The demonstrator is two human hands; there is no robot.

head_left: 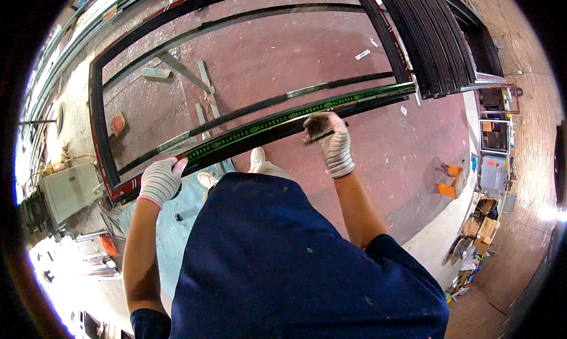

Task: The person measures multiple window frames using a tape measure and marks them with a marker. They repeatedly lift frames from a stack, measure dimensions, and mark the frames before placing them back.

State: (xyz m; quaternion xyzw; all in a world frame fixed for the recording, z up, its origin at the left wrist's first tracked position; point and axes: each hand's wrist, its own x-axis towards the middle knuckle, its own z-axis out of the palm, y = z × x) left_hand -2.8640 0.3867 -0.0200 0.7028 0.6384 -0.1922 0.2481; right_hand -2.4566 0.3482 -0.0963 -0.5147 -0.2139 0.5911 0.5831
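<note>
A large dark rectangular frame [96, 108] lies in front of me, raised above the floor. Along its near bar runs a black tape measure [260, 126] with green markings, stretched from the near left toward the right corner. My left hand [160, 180], in a white striped glove, is closed at the tape's left end, its thumb on the tape by the frame's edge. In a matching glove with dark, soiled fingers, my right hand [332, 143] is curled just below the middle of the tape. Something thin and dark shows at those fingers; its kind is unclear.
Stacked dark metal profiles [425, 37] stand at the upper right. Long bars [65, 43] lie at the far left, above a pale box [72, 188]. Orange pieces [447, 189] sit on the floor at right, near boxes [486, 229] and clutter. Support bars cross beneath the frame.
</note>
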